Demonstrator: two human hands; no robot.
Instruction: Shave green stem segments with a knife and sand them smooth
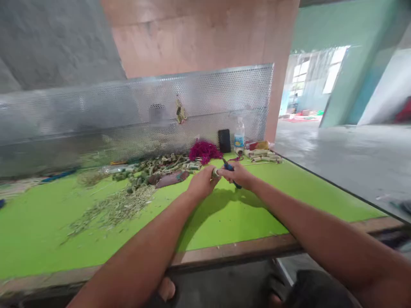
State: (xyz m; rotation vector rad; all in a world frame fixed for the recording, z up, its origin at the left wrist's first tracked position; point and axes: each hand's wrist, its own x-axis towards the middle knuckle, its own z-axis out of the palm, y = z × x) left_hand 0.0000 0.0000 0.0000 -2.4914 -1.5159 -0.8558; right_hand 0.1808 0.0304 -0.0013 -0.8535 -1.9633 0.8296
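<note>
Seen from the person's own head, two bare forearms reached forward over a long counter [96, 252] with a bright green top and a wooden front edge. The hands met near the middle of the view, just above the green surface.

The left hand [203, 182] had a narrow grip on a short, pale cylindrical roll [215, 173], probably plant stalk, held at its fingertips. The right hand [237, 175] was closed around a blue-handled tool [236, 184], its exact kind hidden by the fingers, and it sat right beside the roll. The hands cast a dark shadow on the counter below them.

Just left of the hands lay a loose heap of green and tan stalk pieces [154, 168], with a flat brown strip [171, 179] against its near side. Pale shredded trimmings [112, 210] were scattered closer to the person. Beyond the hands sat a tuft of magenta fibre [204, 152]. To its right, a black phone [224, 140] stood upright beside a plastic water bottle [239, 134] with a blue label. Farther right lay a small group of pale rolls [262, 156]. A perforated metal sheet [192, 94] stood along the counter's far side.
</note>
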